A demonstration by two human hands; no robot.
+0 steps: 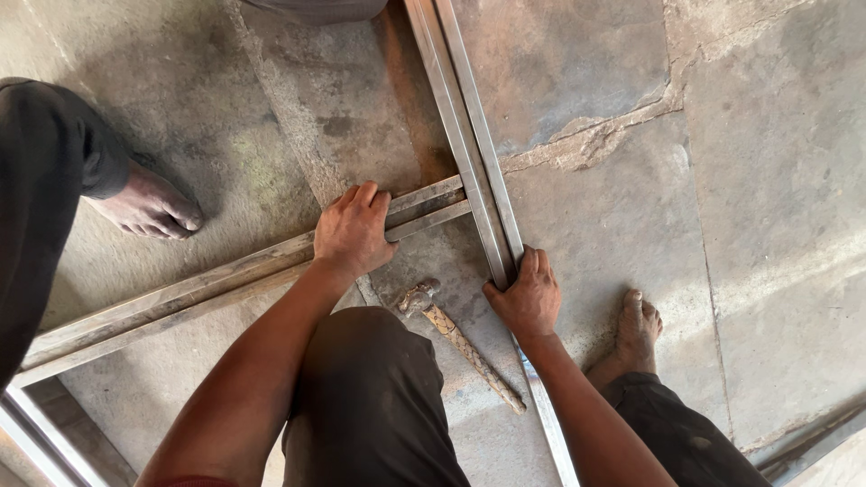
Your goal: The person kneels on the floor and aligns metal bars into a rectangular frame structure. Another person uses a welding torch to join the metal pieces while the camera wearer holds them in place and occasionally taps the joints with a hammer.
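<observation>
Pressed flat, palm down, left hand (354, 233) on the end of a rusty square steel tube (180, 302) — fingers spread along its top toward the joint where that tube butts against a second, brighter steel tube (469, 135). Right hand (528, 298) clamped over the brighter tube just below the joint, fingers curled across its top, thumb against its near side. Both tubes flat on the stone floor (631, 180), meeting in a T: rusty one slanting off to the lower left, brighter one running from the top edge down past the right wrist and out at the bottom. Just between the two forearms, a hammer (460, 338) on the floor, head near the joint, rough handle pointing to the lower right — touched by neither hand. Below it, a bent knee in dark trousers (370, 397). Bare right foot (639, 326) planted beside the right hand, apart from the tube. Further left, another bare foot (149, 206) under a dark trouser leg, just above the rusty tube. At the lower left corner, part of a pale metal frame (36, 437). Cracked, patched mortar across the floor slabs at upper right.
</observation>
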